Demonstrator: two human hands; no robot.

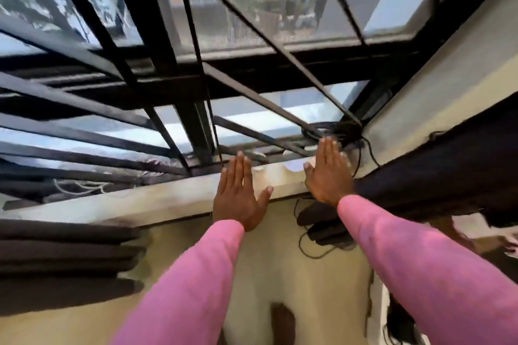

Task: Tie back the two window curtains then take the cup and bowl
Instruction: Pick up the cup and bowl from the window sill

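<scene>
The left curtain [64,255] is dark grey-brown cloth, gathered into deep stacked folds at the left edge of the view. It lies just below the window sill [157,202], with its free edge ending against the cream wall [266,260]. The right curtain [448,165] is darker, nearly black. It is bunched into one thick band that runs aslant from the right edge of the view down to the sill's right end, narrowing as it goes. Whether anything ties either curtain cannot be told.
</scene>
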